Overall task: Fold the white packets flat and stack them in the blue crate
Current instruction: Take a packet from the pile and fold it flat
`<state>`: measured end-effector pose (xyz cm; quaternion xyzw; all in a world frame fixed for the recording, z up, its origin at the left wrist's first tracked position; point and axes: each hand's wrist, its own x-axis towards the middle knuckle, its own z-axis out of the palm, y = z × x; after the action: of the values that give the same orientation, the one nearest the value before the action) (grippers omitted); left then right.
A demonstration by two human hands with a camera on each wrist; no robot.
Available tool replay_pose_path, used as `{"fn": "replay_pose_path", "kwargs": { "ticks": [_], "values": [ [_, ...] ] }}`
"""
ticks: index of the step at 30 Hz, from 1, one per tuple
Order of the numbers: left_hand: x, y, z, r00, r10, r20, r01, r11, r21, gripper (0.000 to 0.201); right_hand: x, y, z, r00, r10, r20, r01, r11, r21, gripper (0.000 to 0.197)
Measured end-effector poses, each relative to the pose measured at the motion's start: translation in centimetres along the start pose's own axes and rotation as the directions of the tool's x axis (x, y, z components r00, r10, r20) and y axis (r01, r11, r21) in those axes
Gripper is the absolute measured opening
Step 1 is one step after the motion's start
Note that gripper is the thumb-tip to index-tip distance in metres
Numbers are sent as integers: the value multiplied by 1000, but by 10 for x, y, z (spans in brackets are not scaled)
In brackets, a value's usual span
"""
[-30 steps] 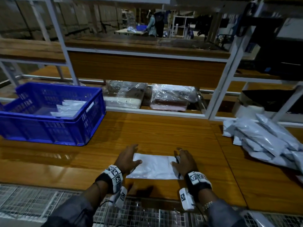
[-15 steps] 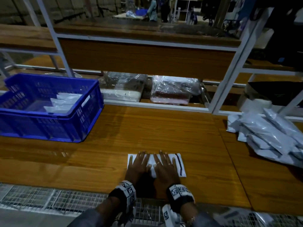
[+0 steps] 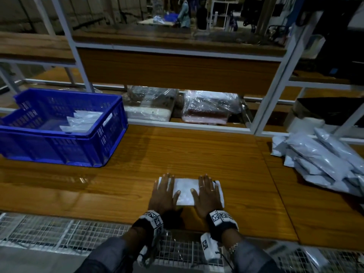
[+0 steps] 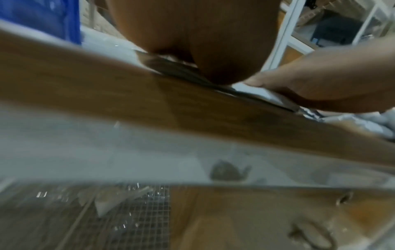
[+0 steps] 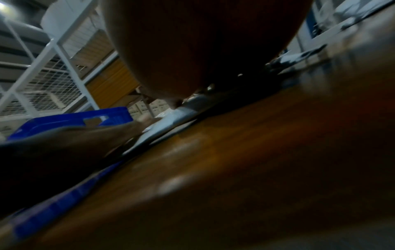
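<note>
A folded white packet (image 3: 186, 191) lies flat on the wooden table (image 3: 197, 152) near its front edge. My left hand (image 3: 164, 192) presses flat on the packet's left end with straight fingers, and my right hand (image 3: 205, 193) presses flat on its right part; a strip of packet shows between them. The blue crate (image 3: 59, 148) stands at the left and holds several white packets (image 3: 82, 121). A heap of unfolded white packets (image 3: 323, 158) lies at the right. Both wrist views are blurred; the left wrist view shows the packet's edge (image 4: 256, 91) under the palms.
Behind the table runs a white-framed shelf rack (image 3: 271, 91) with plastic-wrapped bundles (image 3: 208, 107) on its low shelf. A wire mesh ledge (image 3: 49, 231) runs along the table's front edge. Bare table surface lies between the crate and the heap.
The hands went from holding the packet's two ends to pressing side by side on its middle, and now they have slid apart, flat on the folded packet.
</note>
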<state>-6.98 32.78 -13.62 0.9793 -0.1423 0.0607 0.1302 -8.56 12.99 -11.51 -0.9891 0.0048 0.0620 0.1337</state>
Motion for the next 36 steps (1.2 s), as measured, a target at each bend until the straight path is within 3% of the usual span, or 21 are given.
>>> {"fn": "replay_pose_path", "kwargs": {
  "ticks": [4, 7, 11, 14, 16, 19, 22, 29, 31, 33, 34, 36],
  "values": [
    [-4, -6, 8, 996, -91, 22, 93, 991, -96, 70, -4, 21, -2, 994, 105, -10, -103, 991, 90, 83],
    [3, -13, 14, 996, -78, -43, 72, 988, -133, 61, -4, 17, 5, 993, 106, -58, -102, 993, 62, 84],
    [5, -15, 17, 997, -64, 40, 69, 990, -120, 62, -2, 10, 7, 988, 130, -84, -126, 991, 46, 89],
    [7, -10, 7, 998, -46, 33, 49, 995, -88, 77, -6, 11, -1, 993, 115, -24, -114, 992, 46, 83],
    [6, -4, -4, 999, -28, 16, 29, 999, -35, 73, -7, 12, -7, 995, 103, -6, -102, 994, 25, 81],
    [4, 12, -6, 996, 62, 61, -60, 998, -27, 60, -7, 1, -7, 997, -58, -47, 57, 998, -30, 76],
    [5, 24, 4, 984, 141, 110, -137, 990, -41, 63, -4, -9, 0, 985, -172, -12, 171, 984, -47, 63],
    [10, 23, 17, 963, 166, 212, -160, 986, -45, 49, -7, -14, 23, 991, -115, -64, 112, 992, -54, 62],
    [11, 22, 19, 964, 115, 240, -93, 991, -100, 54, -5, -18, 22, 994, -91, -57, 89, 995, -38, 61],
    [11, 22, 12, 972, 93, 216, -89, 996, -26, 61, -6, -17, 17, 996, -82, -45, 80, 996, -36, 58],
    [11, 22, 10, 981, 115, 155, -123, 991, 44, 68, -5, -14, 15, 996, -80, -42, 79, 997, -28, 57],
    [11, 17, 4, 979, 118, 166, -117, 993, -14, 91, -7, -7, 7, 998, -47, -51, 47, 999, -2, 62]
  ]
}}
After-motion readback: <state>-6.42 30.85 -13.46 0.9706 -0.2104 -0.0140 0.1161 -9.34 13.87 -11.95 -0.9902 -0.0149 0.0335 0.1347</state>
